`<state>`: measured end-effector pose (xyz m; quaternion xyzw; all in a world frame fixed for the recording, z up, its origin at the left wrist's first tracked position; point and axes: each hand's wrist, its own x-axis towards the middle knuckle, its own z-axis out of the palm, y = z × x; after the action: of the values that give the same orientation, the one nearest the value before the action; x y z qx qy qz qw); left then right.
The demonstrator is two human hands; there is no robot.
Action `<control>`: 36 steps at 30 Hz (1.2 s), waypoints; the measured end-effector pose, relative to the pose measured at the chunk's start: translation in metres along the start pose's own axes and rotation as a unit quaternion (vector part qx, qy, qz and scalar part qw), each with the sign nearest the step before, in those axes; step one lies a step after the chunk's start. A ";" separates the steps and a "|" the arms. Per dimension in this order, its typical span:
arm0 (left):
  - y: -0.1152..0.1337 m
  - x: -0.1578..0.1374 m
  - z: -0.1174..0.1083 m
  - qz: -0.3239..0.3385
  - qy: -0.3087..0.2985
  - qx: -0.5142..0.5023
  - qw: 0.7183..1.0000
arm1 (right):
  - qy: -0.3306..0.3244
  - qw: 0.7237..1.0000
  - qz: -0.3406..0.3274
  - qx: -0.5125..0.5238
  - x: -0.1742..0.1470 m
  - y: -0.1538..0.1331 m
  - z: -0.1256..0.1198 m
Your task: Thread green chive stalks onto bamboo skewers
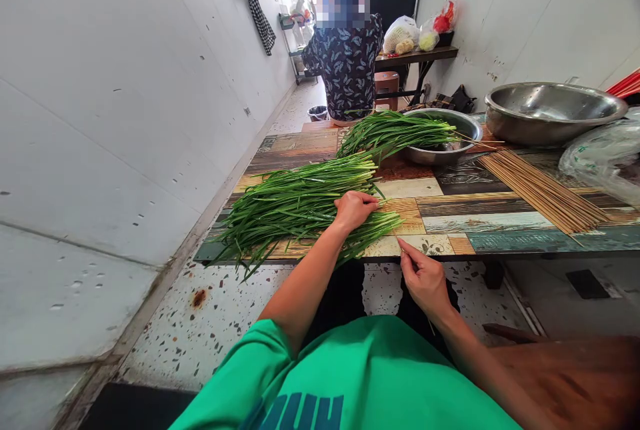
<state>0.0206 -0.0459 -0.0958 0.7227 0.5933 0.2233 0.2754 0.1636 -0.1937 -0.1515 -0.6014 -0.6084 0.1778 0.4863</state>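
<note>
greens (285, 207) sat mostly left of the left hand (354, 209), which had a few pinched, right hand (425, 280) pinched a skewer (431, 327)

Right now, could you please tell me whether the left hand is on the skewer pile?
No, the left hand is at the greens; the skewer pile lies farther right.

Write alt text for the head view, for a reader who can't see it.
The wearer's left hand is at the pale ends of long green stalks on a patchwork table; the right hand, by the near edge, seems to pinch something thin. Thin sticks and two metal bowls lie to the right, and another person is seen from behind.
</note>
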 end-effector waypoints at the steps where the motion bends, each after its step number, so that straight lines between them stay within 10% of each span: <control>1: 0.000 0.000 0.000 0.001 0.000 0.000 1.000 | -0.004 1.000 0.006 0.000 0.000 -0.001 0.000; 36: 0.001 0.000 0.000 0.000 -0.001 0.004 1.000 | 0.000 1.000 0.022 0.006 -0.002 -0.002 0.000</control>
<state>0.0211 -0.0461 -0.0956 0.7237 0.5942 0.2204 0.2732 0.1618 -0.1958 -0.1505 -0.6113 -0.5940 0.1919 0.4865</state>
